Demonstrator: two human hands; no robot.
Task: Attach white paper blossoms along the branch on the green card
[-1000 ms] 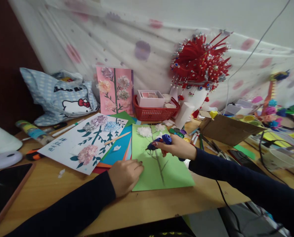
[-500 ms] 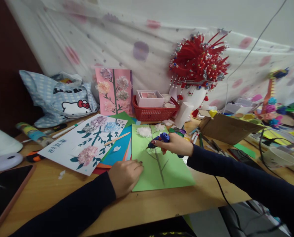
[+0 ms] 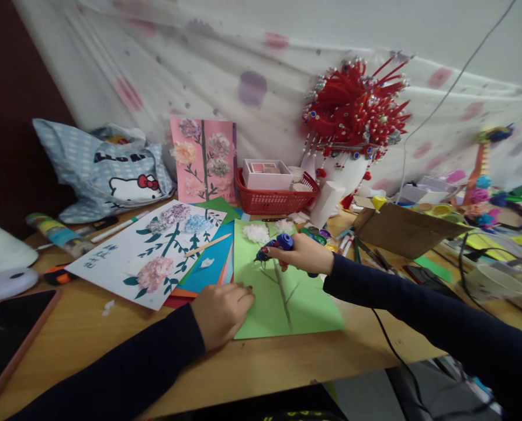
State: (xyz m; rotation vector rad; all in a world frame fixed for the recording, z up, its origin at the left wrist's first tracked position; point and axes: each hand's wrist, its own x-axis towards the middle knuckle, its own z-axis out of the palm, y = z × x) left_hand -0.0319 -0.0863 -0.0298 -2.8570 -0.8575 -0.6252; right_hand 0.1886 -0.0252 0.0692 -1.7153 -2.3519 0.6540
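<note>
My right hand (image 3: pixel 312 254) is wrapped round a blue hot glue gun (image 3: pixel 282 242), its nozzle pointing left and down over a light green sheet (image 3: pixel 261 318). Shiny clear glue (image 3: pixel 259 266) shows on the sheet just beneath the nozzle. A dark painted stem (image 3: pixel 283 295) with thin branches runs down the sheet, and a fluffy white flower (image 3: pixel 256 234) sits near its top edge. Another white tuft (image 3: pixel 283 225) lies to the right of it. Fingers lying flat, my left hand (image 3: pixel 223 314) rests on the sheet's left edge, holding nothing.
Left of the sheet lie a white flower picture (image 3: pixel 120 266), a wooden stick (image 3: pixel 208 245) and coloured papers. A red basket (image 3: pixel 272 202) stands behind, near a red beaded headdress (image 3: pixel 357 111). A black cord (image 3: pixel 392 351) trails below my right arm. A phone (image 3: pixel 15 339) lies at left.
My right hand has moved the glue gun slightly left and up, so more clear glue shows beneath the nozzle. My left hand stays in place on the sheet.
</note>
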